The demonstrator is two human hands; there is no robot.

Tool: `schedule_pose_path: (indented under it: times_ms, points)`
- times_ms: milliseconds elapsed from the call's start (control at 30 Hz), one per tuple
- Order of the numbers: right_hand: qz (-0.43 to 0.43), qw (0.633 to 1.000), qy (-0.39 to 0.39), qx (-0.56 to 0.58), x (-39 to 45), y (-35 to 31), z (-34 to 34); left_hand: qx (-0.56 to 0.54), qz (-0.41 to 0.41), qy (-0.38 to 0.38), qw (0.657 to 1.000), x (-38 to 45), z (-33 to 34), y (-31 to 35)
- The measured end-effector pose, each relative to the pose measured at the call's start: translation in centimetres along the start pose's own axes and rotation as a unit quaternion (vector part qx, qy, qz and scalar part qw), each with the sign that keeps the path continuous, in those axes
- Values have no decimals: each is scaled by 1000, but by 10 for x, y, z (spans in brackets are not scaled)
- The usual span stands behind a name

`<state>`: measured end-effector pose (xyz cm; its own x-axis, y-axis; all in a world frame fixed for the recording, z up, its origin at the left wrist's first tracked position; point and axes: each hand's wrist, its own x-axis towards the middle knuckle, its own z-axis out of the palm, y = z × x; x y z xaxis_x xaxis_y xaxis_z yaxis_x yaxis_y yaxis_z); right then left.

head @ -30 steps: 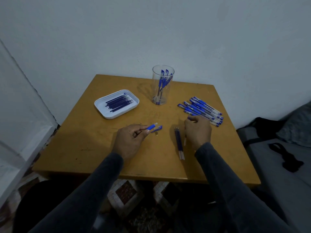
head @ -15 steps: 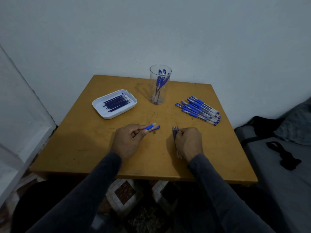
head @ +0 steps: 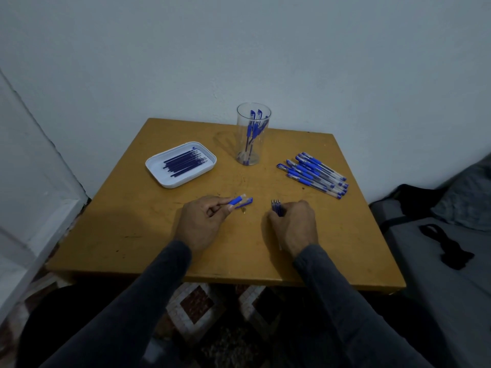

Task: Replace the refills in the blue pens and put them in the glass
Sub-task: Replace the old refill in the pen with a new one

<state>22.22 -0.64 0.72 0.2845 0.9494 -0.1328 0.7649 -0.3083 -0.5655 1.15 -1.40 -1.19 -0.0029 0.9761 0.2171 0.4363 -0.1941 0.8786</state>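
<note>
Now pen grip [head: 236, 201] btwn L fingers [head: 222, 205], refills [head: 276, 205] under R

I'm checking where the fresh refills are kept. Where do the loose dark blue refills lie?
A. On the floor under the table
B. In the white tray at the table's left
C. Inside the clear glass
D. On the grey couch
B: the loose refills lie side by side in the white tray at the left of the table, while the glass holds capped pens.

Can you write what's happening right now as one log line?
left hand: holds pen barrel | right hand: on loose refills | glass: some pens in
</note>
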Motion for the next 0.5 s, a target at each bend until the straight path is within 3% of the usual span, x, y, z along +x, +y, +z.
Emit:
schedule_pose_path:
  times_ms: [133,300,500]
  points:
    - [-31,999,34,-11,4,-6,1,-41,-25,25,999,4,-5,0]
    - [-102,994,15,-43,19,-45,4,-83,-39,109,990,15,-30,-6]
    - [-288,955,-5,-64,34,-121,39,-35,-18,191,981,22,-80,-30]
